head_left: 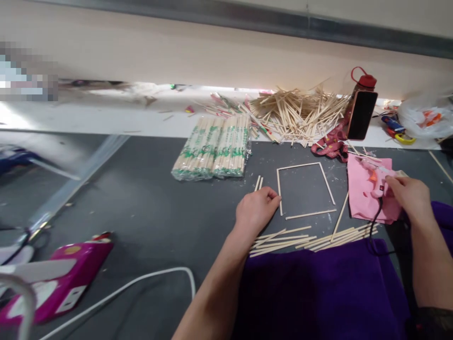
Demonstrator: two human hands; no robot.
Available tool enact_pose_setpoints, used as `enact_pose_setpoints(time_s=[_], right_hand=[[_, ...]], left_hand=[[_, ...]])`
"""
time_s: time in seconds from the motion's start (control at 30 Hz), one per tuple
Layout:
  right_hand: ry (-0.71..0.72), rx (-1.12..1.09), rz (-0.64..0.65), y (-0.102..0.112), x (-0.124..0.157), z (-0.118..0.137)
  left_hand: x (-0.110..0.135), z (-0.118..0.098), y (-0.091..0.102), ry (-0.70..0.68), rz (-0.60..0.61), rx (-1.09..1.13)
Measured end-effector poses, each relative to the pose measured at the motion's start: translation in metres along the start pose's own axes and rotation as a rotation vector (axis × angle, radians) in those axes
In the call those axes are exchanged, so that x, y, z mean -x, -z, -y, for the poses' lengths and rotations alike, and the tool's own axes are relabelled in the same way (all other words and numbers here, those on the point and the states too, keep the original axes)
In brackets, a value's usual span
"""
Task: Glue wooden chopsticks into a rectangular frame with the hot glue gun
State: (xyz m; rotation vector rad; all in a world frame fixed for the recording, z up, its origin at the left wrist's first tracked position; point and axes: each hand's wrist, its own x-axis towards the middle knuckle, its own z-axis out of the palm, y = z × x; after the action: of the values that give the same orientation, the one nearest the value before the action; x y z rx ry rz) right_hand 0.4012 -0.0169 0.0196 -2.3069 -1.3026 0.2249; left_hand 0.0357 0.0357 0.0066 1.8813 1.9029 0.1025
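Four-sided on the grey table lies an outline of thin wooden sticks (pixel 299 166), its lower corners showing small gaps. My left hand (pixel 257 208) is at its left side, fingers curled and pinched against the left stick (pixel 279 182). My right hand (pixel 410 193) grips the handle of a pink hot glue gun (pixel 380 182), which rests over a folded pink cloth (pixel 357 189). The gun's black cord (pixel 372 231) hangs toward my lap. Loose sticks (pixel 283 241) are spread below the outline, close to my purple clothing.
Clear-wrapped chopstick bundles (pixel 214 146) lie behind my left hand. A big stick pile (pixel 300 111), a red-capped bottle (pixel 366 81) and a phone (pixel 361 115) stand at the back. A magenta power strip (pixel 67 269) and white cable (pixel 141 278) occupy the left.
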Motion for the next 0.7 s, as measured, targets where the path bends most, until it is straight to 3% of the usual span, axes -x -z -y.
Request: enact_pose_setpoints(time_s=[0.07,0.1,0.17,0.27,0.33,0.47,0.7], right_hand=[[-0.002,0.179,-0.059,0.007,0.014,0.010],[0.086,0.199,-0.072,0.006,0.023,0.019],[0.379,0.030,0.005,-0.004,0.045,0.041],[0.763,-0.049,0.345,-0.032,0.076,0.077],[0.901,0.013,0.406,-0.051,0.087,0.096],[1.011,0.223,0.451,-0.072,0.090,0.115],[1.030,0.387,0.496,-0.077,0.084,0.125]], left_hand=[[0.001,-0.001,0.000,0.010,0.003,0.002],[0.001,-0.001,0.000,0.014,0.005,0.004],[0.002,-0.002,0.001,0.017,0.006,0.010],[0.003,-0.002,0.001,0.018,0.008,0.018],[0.003,-0.002,0.000,0.025,0.005,0.012],[0.003,-0.002,-0.001,0.028,-0.012,0.010],[0.004,-0.002,-0.001,0.027,0.000,0.033]])
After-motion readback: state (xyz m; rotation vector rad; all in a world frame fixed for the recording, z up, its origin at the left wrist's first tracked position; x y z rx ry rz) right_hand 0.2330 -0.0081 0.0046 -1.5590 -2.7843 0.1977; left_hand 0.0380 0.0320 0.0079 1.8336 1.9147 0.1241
